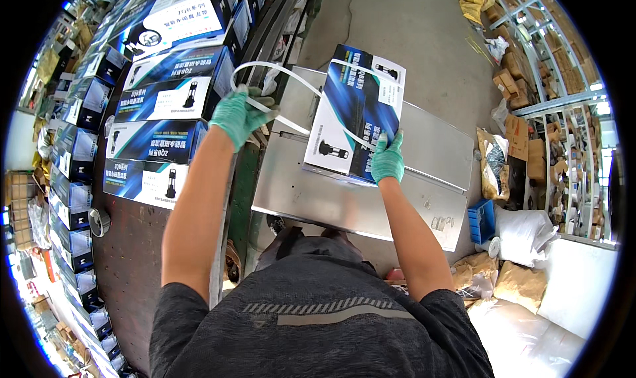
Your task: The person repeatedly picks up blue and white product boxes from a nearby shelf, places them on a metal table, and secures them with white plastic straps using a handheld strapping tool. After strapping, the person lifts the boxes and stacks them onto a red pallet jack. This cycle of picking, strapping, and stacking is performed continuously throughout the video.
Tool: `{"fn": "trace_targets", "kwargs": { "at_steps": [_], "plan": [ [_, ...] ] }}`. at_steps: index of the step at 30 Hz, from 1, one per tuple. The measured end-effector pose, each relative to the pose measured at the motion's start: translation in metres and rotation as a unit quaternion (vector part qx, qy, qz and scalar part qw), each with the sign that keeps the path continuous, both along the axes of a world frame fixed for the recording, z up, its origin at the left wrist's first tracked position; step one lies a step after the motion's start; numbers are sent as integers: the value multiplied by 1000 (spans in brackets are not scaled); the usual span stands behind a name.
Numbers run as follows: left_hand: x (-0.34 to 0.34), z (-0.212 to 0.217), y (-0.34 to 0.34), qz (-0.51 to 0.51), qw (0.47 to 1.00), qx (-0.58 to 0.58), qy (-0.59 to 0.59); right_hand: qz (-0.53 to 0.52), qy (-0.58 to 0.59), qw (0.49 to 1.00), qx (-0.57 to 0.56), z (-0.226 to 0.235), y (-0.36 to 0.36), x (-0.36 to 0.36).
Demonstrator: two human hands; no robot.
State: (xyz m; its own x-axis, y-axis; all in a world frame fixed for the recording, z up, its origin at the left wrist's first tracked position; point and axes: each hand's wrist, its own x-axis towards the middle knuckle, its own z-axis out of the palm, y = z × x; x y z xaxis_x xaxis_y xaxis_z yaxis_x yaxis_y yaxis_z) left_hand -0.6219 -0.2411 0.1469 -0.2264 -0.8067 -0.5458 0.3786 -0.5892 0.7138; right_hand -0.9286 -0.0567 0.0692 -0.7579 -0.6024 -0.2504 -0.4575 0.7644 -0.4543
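My left hand [244,116], in a thin green glove, is closed on a flat white plastic strap [291,124], the fingers pointing right, with a loop of it arching beyond them toward the box. My right hand [387,158], gloved the same, lies partly curled over the near right corner of a long blue, black and white cardboard box [358,113]; I cannot tell how firmly it grips. The box rests slightly askew on a silvery sheet-metal table [311,199], the strap running across its top. Large pale lettering crosses its blue band, and its white panels picture a black upright device. Similar printed cartons [162,139] are stacked to my left, the lettering on the topmost upside down to me. My left forearm reaches forward and leans slightly right; my right forearm angles forward and inward, lower than the left.
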Motion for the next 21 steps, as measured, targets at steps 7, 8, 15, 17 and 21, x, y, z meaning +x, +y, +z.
{"fn": "trace_targets", "kwargs": {
  "at_steps": [7, 8, 15, 17, 21],
  "plan": [
    [4, -161, -19, 138, 981, 129, 35, 0, 8, 1000, 18, -5, -3, 3],
    [3, -169, -18, 150, 978, 139, 31, 3, 46, 999, 15, -12, -2, 2],
    [-7, -209, -3, 158, 983, 81, -40, -17, 27, 999, 37, -12, -3, 2],
    [-11, -223, 1, 156, 985, 73, -7, -19, 20, 999, 29, -13, -4, 3],
    [-38, -229, 16, 164, 982, 89, 31, -19, 18, 1000, 10, -12, -4, 5]
  ]
}}
